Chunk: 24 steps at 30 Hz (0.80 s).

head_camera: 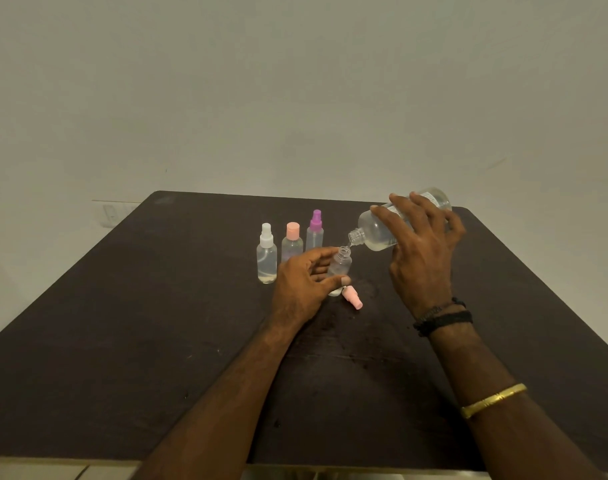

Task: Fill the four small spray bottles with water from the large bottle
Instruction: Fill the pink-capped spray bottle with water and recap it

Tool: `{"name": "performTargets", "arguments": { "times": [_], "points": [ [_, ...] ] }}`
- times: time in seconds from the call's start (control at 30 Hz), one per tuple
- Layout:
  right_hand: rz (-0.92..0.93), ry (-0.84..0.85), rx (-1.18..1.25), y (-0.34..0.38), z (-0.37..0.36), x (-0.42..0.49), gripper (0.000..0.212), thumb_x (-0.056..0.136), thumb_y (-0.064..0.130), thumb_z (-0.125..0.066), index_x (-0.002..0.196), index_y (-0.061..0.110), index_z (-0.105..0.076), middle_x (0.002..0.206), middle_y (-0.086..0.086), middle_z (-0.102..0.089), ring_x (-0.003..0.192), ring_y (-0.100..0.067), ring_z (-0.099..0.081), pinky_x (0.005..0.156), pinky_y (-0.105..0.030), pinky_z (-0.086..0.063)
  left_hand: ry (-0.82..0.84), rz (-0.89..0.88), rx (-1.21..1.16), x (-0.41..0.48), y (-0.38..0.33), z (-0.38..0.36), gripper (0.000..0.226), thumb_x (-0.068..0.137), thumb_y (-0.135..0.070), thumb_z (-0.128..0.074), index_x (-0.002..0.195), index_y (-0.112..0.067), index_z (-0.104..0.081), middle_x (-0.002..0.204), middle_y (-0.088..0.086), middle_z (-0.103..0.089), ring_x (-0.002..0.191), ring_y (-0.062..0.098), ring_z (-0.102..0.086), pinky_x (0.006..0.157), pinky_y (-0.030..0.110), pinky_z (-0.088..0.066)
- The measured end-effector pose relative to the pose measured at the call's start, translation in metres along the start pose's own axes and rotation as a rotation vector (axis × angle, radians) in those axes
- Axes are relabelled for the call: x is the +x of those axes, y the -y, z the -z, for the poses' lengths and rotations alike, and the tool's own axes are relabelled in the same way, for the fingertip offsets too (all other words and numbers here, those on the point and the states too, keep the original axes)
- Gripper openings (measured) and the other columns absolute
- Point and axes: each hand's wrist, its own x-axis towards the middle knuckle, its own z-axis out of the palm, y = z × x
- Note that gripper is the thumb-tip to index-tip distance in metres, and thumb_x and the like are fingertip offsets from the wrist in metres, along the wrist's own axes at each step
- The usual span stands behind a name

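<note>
My right hand [422, 251] grips the large clear bottle [377, 233], tipped on its side with the open neck pointing left. A thin stream of water runs from it into an open small bottle [340, 266] standing on the table. My left hand [304, 282] holds that small bottle between thumb and fingers. Its pink spray cap [351, 298] lies on the table just in front of it. Behind my left hand stand three capped small bottles: white top [267, 254], peach top [292, 242], purple top [314, 232].
All of this sits on a dark wooden table [157, 341] against a plain pale wall. Wet marks darken the table surface around and in front of the open bottle. A wall socket [112, 213] shows past the table's far left corner.
</note>
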Motion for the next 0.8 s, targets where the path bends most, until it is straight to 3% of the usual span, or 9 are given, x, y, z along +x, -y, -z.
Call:
{"name": "performTargets", "arguments": {
  "times": [0.3, 0.8],
  "points": [
    [0.004, -0.013, 0.012, 0.0011, 0.0, -0.0002, 0.071, 0.076, -0.01, -0.064, 0.135, 0.031, -0.063, 0.149, 0.001, -0.056, 0.144, -0.027, -0.042, 0.112, -0.058, -0.025, -0.007, -0.003, -0.002, 0.0, -0.0001, 0.0, 0.057, 0.078, -0.015, -0.088, 0.13, -0.012, -0.067, 0.119, 0.003, -0.075, 0.106, 0.006, -0.072, 0.09, 0.021, -0.058],
    [-0.007, 0.007, -0.004, 0.0025, -0.0008, -0.0023, 0.073, 0.075, -0.012, -0.063, 0.135, 0.031, -0.064, 0.149, 0.001, -0.055, 0.144, -0.029, -0.043, 0.111, -0.061, -0.027, -0.004, 0.005, 0.008, -0.0003, 0.0007, -0.0004, 0.061, 0.076, -0.017, -0.09, 0.132, -0.012, -0.066, 0.122, 0.004, -0.074, 0.11, 0.012, -0.072, 0.095, 0.033, -0.06]
  ]
}}
